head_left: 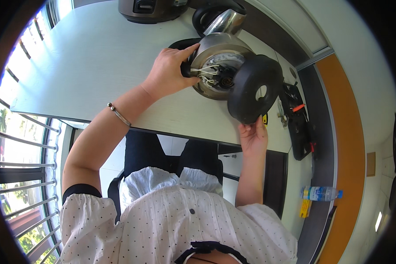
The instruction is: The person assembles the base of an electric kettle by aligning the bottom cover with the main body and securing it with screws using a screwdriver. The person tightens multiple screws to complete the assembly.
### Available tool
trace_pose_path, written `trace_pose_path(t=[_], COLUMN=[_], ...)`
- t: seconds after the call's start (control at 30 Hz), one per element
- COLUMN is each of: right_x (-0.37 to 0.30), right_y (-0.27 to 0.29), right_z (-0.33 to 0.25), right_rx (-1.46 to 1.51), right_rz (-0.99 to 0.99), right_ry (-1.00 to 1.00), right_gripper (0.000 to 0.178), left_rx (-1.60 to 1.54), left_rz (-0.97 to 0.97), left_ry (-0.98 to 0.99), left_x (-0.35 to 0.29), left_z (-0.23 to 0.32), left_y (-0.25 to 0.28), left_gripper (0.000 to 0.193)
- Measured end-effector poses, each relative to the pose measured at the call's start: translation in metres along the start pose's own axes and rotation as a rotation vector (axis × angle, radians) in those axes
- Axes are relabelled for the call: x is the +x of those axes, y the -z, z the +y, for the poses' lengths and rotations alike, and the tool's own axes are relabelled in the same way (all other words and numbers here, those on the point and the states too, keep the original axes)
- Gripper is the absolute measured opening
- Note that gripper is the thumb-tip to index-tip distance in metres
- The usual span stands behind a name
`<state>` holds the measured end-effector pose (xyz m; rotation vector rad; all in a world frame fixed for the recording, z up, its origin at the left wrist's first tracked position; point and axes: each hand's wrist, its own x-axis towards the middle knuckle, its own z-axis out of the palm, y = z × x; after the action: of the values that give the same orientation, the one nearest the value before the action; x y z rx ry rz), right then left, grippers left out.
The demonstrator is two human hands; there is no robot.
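A metal electric kettle [222, 42] lies tipped on the table with its underside toward me. White wires [207, 72] and dark inner parts show inside the opened base. My left hand [168, 70] grips the kettle's left side, thumb at the lower rim and fingers at the upper. In my right hand [254, 135], a round black base cover [245, 94] with a hole in it is pinched at its lower edge. The cover stands tilted in front of the kettle's right side and hides part of the opening.
Behind the kettle is a shiny metal vessel [228, 23] with a black handle. A dark round appliance [152, 12] stands at the far edge of the white table [88, 57]. To the right lie an open black tool case [298, 125], a water bottle [323, 193] and a yellow box [305, 208].
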<state>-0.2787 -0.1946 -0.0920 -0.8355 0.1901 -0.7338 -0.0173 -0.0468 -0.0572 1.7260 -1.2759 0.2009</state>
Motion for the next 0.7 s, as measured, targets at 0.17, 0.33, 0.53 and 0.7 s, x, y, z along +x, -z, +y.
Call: trace_pose_path(t=[0.17,0.33,0.53,0.7], right_x=[0.002,0.009,0.017,0.021], right_y=[-0.004,-0.022,-0.031,-0.047], right_z=[0.010,0.011,0.012,0.018], right_rx=[-0.114,-0.371,-0.519,-0.589], right_rz=[-0.071,-0.008,0.050,0.145], right_ry=[0.050,0.076,0.103,0.128], right_gripper=[0.025,0.025,0.026,0.029], left_rx=[-0.026,-0.054,-0.067,-0.153], left_rz=[0.016,0.020,0.101,0.009], left_ry=[0.010,0.017,-0.058,-0.009], left_x=[0.000,0.000,0.004,0.007], left_z=[-0.001,0.000,0.002,-0.004], left_y=[-0.001,0.001,0.003,0.003], left_gripper=[0.080,0.079,0.071,0.072])
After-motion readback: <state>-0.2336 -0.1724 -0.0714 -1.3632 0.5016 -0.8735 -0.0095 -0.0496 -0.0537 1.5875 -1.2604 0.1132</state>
